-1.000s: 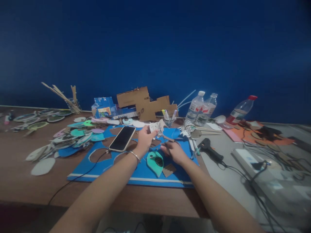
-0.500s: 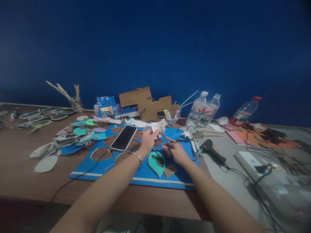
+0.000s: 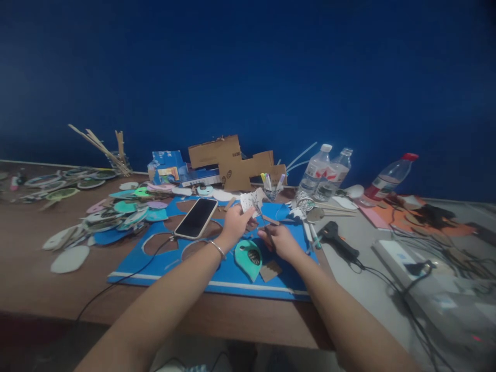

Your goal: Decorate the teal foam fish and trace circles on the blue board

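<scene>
Over the blue foam sheet [image 3: 155, 276], my left hand [image 3: 234, 223] pinches a small white patterned piece of paper [image 3: 247, 202]. My right hand [image 3: 282, 242] is closed around the handles of a pair of scissors [image 3: 267, 227], whose blades point up and left at the paper's edge. Just below both hands lies a teal leaf-shaped foam piece [image 3: 248, 260] with a dark patterned oval on it. A small brown cardboard square [image 3: 270, 270] rests beside it. Left of my left hand is a phone [image 3: 196, 218] with a dark screen and a cable.
Piled foam cutouts [image 3: 132, 217] lie to the left. Behind stand cut cardboard [image 3: 232, 165], a cup of markers [image 3: 273, 187] and water bottles [image 3: 320, 173]. At the right are a black glue gun [image 3: 341, 242], a power strip [image 3: 403, 263] with cables, and a red-capped bottle [image 3: 393, 178].
The view has shifted slightly, so things on the left sit a little further left. My hands keep nearly the same pose, still holding the paper and the scissors.
</scene>
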### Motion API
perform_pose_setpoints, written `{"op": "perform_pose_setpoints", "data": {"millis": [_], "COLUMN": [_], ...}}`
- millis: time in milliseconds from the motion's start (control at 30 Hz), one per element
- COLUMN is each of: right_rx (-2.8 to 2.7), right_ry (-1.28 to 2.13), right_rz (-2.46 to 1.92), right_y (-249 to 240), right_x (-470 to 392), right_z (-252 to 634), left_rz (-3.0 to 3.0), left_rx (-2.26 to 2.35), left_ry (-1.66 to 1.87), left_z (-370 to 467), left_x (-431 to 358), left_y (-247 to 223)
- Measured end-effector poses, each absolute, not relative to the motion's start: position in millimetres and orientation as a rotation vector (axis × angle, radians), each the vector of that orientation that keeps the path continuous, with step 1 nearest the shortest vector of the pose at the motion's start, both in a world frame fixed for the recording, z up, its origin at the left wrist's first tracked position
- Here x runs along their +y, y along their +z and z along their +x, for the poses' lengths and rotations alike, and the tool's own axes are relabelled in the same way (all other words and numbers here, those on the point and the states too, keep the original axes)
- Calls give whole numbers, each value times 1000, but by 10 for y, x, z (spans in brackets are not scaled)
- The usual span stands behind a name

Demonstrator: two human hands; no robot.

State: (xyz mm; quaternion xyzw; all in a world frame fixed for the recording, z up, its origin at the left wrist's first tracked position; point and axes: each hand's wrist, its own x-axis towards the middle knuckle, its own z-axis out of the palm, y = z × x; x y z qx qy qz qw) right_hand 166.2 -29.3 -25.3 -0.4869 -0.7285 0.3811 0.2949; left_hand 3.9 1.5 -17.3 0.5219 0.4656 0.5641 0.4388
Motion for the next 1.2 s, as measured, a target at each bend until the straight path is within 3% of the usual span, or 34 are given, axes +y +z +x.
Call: {"op": "perform_pose_setpoints", "data": {"millis": [733, 1200], "right_rx": [-1994, -2027], "right_ry": [1016, 964], "right_rz": [-1214, -1209], "right_y": [-231, -249], "right_x": [-316, -303], "right_z": [1661, 1670], "left_rz": [1156, 1258], "left_rx": [1122, 1191], "left_ry": [1534, 1427], "left_z": [39, 63], "left_x": [62, 7], "left_y": [-181, -148]}}
